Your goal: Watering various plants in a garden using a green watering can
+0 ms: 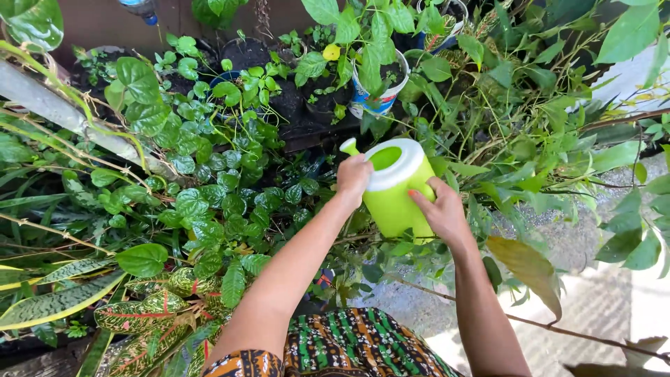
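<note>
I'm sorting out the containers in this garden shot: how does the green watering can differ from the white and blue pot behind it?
The green watering can is lime with a white rim; the white and blue pot is white with blue patterning. The can is held by the left hand and right hand; the pot stands untouched among the plants. The can shows a spout and no plant; the pot holds a leafy plant. Both are open-topped.

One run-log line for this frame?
left hand: grips watering can by spout side | right hand: steadies its body | below: potted plants
</note>
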